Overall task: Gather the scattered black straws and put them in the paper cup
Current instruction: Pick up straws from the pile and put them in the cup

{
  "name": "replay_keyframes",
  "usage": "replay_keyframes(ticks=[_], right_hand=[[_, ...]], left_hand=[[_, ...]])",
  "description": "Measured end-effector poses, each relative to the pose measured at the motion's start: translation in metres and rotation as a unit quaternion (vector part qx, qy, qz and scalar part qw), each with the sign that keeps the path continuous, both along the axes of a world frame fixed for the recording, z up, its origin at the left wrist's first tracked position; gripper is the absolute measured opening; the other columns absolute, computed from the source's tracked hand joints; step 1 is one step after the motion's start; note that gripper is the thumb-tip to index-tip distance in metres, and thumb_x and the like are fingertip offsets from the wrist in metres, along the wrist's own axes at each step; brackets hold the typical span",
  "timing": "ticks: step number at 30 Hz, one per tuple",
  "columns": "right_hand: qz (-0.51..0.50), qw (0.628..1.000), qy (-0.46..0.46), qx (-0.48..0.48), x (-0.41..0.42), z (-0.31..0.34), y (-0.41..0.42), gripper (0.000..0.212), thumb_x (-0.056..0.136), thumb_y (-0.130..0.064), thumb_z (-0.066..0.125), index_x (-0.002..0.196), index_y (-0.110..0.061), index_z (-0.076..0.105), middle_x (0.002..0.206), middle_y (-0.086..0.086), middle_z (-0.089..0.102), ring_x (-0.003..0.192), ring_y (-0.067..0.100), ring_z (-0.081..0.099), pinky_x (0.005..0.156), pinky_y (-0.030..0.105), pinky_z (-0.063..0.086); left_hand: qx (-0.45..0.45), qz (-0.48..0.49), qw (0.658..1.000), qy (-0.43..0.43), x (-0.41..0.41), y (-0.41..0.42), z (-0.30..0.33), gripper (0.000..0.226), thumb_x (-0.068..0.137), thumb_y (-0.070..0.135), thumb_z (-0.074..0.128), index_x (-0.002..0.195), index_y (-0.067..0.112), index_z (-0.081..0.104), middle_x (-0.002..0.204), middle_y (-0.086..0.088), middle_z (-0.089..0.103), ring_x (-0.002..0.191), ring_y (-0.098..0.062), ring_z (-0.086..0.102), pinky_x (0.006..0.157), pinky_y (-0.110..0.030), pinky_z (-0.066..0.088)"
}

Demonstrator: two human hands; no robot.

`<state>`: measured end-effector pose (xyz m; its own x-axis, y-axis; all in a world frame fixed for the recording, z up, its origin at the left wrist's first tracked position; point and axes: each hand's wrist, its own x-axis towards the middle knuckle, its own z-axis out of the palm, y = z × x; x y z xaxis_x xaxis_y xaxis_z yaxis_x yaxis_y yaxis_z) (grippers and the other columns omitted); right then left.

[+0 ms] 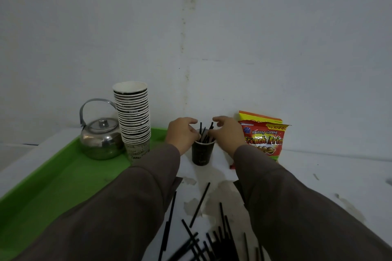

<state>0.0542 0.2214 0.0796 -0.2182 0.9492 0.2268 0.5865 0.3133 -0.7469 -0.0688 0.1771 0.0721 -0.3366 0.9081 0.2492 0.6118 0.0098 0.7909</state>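
The left hand (pixel 182 133) and right hand (pixel 228 132) hover open beside the cup (pixel 202 152), near the worktop's back edge, apparently gripping nothing. Knocking its straws (pixel 204 132) could tip it. Many loose straws (pixel 199 205) lie at the front edge.

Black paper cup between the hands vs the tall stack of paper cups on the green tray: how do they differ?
The black paper cup stands alone on the white table; the tall stack of paper cups sits on the green tray beside the steel kettle. The single cup holds black straws; the stack's top cup looks empty. The left hand and right hand flank the single cup; nothing touches the stack. Both stand upright.
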Motion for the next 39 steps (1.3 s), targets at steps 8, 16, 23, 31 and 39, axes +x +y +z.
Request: replay_keyframes(ticks=[8, 16, 23, 31, 39], right_hand=[[0.019, 0.994, 0.047, 0.093, 0.038, 0.018, -0.063, 0.036, 0.080, -0.023, 0.069, 0.115, -0.020, 0.059, 0.107, 0.003, 0.055, 0.078, 0.006, 0.050, 0.073, 0.024, 0.040], [0.061, 0.998, 0.019, -0.009, 0.091, -0.053, -0.166, 0.013, 0.077, -0.014, 0.070, 0.085, -0.024, 0.068, 0.071, -0.012, 0.063, 0.066, 0.000, 0.057, 0.060, 0.003, 0.042], [0.013, 1.000, -0.015, -0.012, 0.117, -0.083, -0.207, 0.013, 0.077, -0.014, 0.071, 0.085, -0.024, 0.067, 0.075, -0.006, 0.065, 0.065, 0.006, 0.056, 0.061, 0.003, 0.041], [0.040, 0.985, -0.154, 0.071, 0.109, -0.094, -0.218, 0.026, 0.079, -0.033, 0.067, 0.101, -0.020, 0.065, 0.078, -0.006, 0.056, 0.074, 0.010, 0.051, 0.068, 0.020, 0.041], [0.029, 0.984, -0.172, 0.042, 0.108, -0.095, -0.222, 0.023, 0.083, -0.025, 0.062, 0.104, -0.015, 0.066, 0.095, 0.002, 0.065, 0.083, 0.010, 0.054, 0.071, 0.018, 0.042]], left_hand=[[0.023, -0.049, 0.999, -0.004, 0.023, -0.075, 0.004, 0.022, 0.078, 0.007, 0.065, 0.099, 0.013, 0.067, 0.080, -0.011, 0.068, 0.066, -0.017, 0.060, 0.058, -0.026, 0.049], [-0.062, -0.142, 0.982, 0.107, 0.056, -0.175, -0.065, 0.018, 0.085, 0.020, 0.060, 0.101, 0.024, 0.067, 0.085, 0.011, 0.061, 0.077, -0.006, 0.056, 0.061, -0.005, 0.036], [0.024, -0.199, 0.953, 0.227, 0.068, -0.206, -0.109, 0.035, 0.088, 0.019, 0.042, 0.118, 0.021, 0.061, 0.114, 0.000, 0.064, 0.105, -0.011, 0.052, 0.091, -0.016, 0.037], [0.017, -0.188, 0.941, 0.281, 0.070, -0.210, -0.111, 0.046, 0.084, 0.043, 0.038, 0.119, 0.020, 0.058, 0.110, 0.003, 0.063, 0.103, -0.012, 0.051, 0.086, -0.028, 0.046], [0.031, -0.178, 0.944, 0.275, 0.077, -0.209, -0.113, 0.031, 0.082, 0.025, 0.055, 0.109, 0.013, 0.064, 0.093, -0.001, 0.066, 0.089, -0.017, 0.057, 0.078, -0.024, 0.047]])
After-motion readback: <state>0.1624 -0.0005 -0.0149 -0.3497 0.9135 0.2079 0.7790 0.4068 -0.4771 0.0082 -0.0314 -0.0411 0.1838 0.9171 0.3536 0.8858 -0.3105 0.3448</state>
